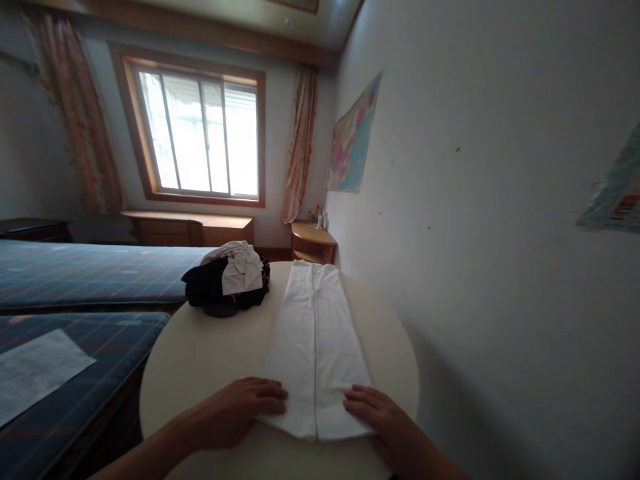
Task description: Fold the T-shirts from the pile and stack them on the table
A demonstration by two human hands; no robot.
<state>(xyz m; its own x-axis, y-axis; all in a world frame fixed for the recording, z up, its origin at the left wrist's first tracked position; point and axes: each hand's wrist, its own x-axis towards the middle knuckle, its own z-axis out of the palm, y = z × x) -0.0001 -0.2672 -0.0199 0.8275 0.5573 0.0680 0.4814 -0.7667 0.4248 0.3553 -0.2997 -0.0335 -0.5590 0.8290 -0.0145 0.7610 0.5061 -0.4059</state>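
Observation:
A white garment [297, 333] lies on a round cream table [200, 363], laid out as a long strip. Its two sides meet along a line down the middle, and its near end is wider in view than the far one. My left hand [245, 403] rests on the near left corner of the cloth, fingers stretched out over the edge. On the near right corner lies my right hand [377, 413], its fingers flat and slightly apart. Neither hand grips the fabric.
A heap of black and pale clothes [227, 280] sits at the table's far left. Beds with blue plaid mattresses [100, 273] stand to the left, a paper sheet [43, 367] on the nearer one. A white wall [490, 300] runs close along the right. A corner shelf [313, 233] stands beyond.

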